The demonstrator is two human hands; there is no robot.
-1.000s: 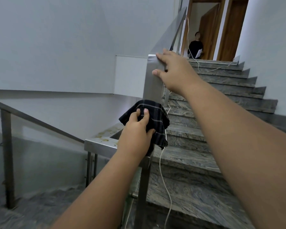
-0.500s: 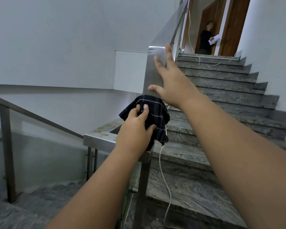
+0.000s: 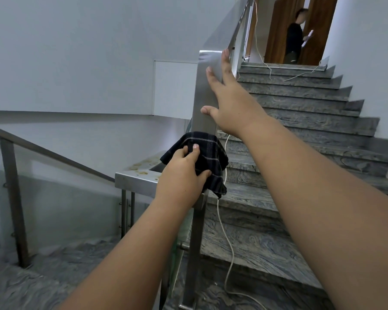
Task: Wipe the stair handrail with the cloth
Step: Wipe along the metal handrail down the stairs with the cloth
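Head view: your left hand grips the dark checked cloth, bunched against the foot of the handrail where its upright steel face meets the flat corner section. Your right hand lies unclenched, fingers spread, flat on that upright face above the cloth, holding nothing.

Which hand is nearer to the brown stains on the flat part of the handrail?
The left hand. It holds the dark cloth on the rail corner, just right of the stains. The right hand is open, higher up, flat on the vertical steel section.
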